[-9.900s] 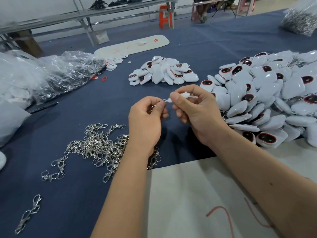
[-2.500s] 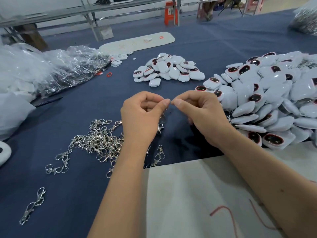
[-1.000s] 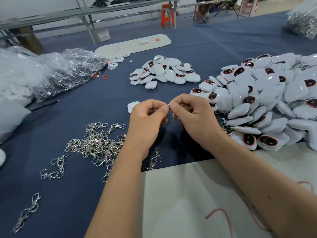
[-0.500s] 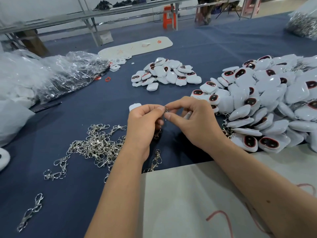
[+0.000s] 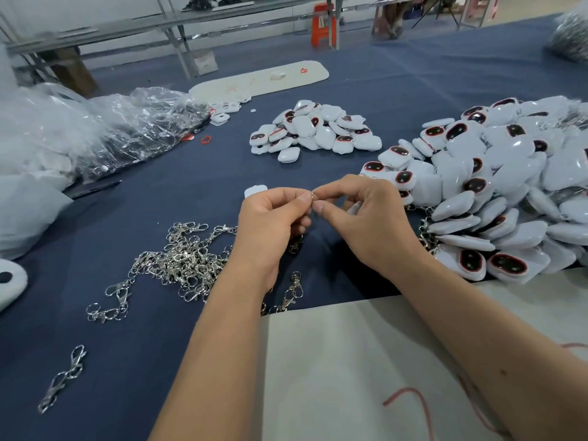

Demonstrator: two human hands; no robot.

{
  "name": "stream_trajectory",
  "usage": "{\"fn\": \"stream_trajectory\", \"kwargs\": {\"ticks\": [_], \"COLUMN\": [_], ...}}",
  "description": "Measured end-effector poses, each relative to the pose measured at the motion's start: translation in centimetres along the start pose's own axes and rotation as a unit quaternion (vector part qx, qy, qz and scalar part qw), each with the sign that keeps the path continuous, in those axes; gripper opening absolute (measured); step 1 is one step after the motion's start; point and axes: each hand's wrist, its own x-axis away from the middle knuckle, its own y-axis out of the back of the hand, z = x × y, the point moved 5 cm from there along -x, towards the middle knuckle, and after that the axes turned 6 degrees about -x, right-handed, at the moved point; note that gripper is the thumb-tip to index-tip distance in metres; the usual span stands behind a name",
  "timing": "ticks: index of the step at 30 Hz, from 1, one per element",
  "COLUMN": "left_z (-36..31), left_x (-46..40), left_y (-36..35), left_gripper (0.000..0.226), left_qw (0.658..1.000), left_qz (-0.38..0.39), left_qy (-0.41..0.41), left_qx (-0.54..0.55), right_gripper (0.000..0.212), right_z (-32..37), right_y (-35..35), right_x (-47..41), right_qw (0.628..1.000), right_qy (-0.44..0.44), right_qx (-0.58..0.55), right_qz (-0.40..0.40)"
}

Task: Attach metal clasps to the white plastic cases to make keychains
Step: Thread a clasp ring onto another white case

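My left hand (image 5: pixel 270 222) and right hand (image 5: pixel 366 218) meet fingertip to fingertip above the worktop (image 5: pixel 159 192), fingers pinching a small metal ring (image 5: pixel 313 195) between them; a white case (image 5: pixel 354 207) sits tucked under my right fingers.

I can't make out the ring (image 5: pixel 313 195) pinched between my fingers (image 5: pixel 304 198); it's too small. My right hand (image 5: pixel 366 224) hides most of a case (image 5: pixel 354 207). The case pile (image 5: pixel 509 186) and a bag (image 5: pixel 571 36) run off the right edge.
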Motion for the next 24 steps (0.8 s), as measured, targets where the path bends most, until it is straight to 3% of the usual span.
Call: {"fn": "stream_trajectory", "kwargs": {"ticks": [15,24], "left_z": [0.34,-0.19], "left_x": [-0.36,-0.10], "left_y": [0.15,-0.43], "left_gripper": [0.016,0.019], "left_qw": [0.999,0.984], "left_qz": [-0.004,0.003], "left_qy": [-0.014,-0.068], "left_qx": [-0.041,-0.162], "right_gripper": [0.009,0.008], "right_z": [-0.08,0.16], "right_y": [-0.05,-0.29], "right_x": [-0.07,0.10], "right_qw": [1.000,0.998], "right_qy": [-0.012,-0.003], "right_qx": [0.016,0.065], "right_qz": [-0.004,0.002]}}
